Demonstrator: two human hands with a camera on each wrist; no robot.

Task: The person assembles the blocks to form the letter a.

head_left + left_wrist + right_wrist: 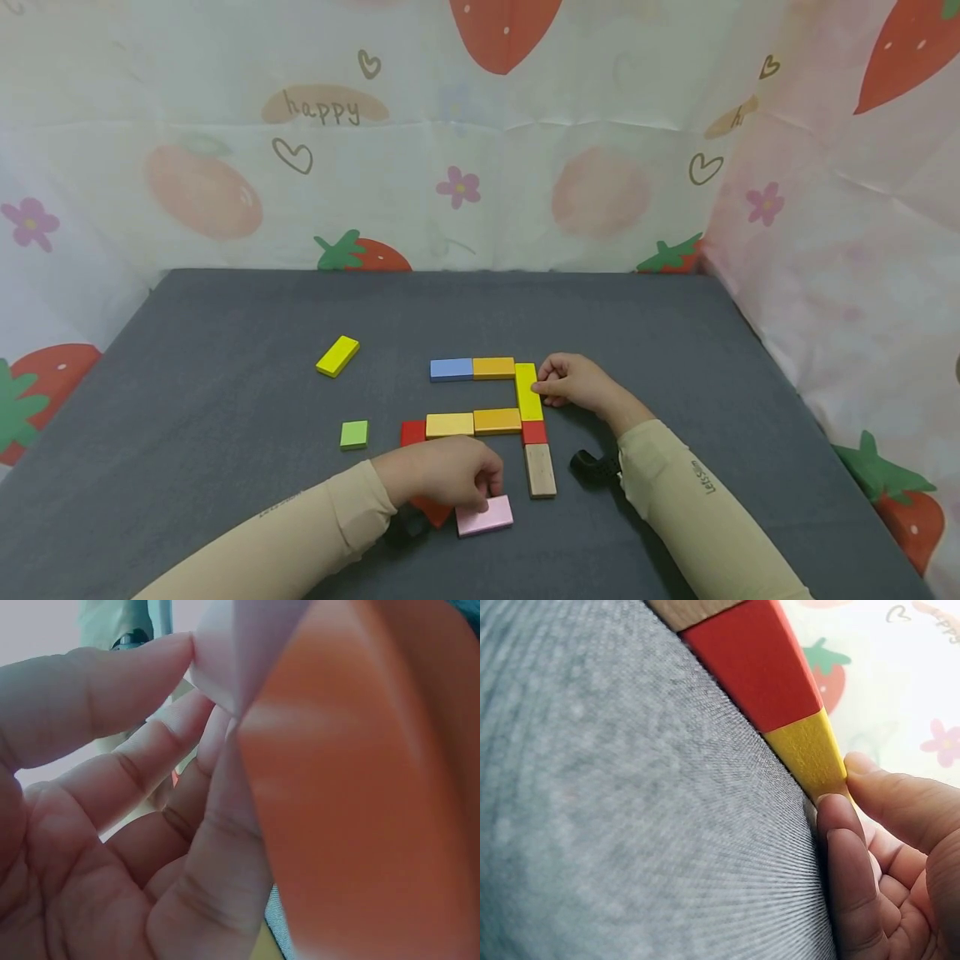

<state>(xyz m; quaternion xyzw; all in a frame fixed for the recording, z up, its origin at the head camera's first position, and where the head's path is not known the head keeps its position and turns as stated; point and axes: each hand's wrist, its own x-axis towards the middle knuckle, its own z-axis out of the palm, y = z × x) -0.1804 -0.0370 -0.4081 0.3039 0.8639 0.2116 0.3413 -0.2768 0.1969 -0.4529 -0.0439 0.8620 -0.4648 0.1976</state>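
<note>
My left hand (446,473) pinches a pink block (489,517) near the front of the layout, with the thumb at its edge. Beside it, partly under the hand, an orange-red block (433,510) shows large in the left wrist view. At the right, my right hand (577,383) holds a yellow block (528,402) with its thumb on top and curled fingers along its outer side. That block meets a red block (534,432), followed by a plain wood block (541,472). Two rows run left from the yellow block.
The back row has a blue block (452,370) and an amber block (493,368). In the front row are amber (497,422), pale yellow (450,425) and red (413,432) blocks. A loose yellow block (337,357) and green block (354,435) lie left on the grey cloth (225,400).
</note>
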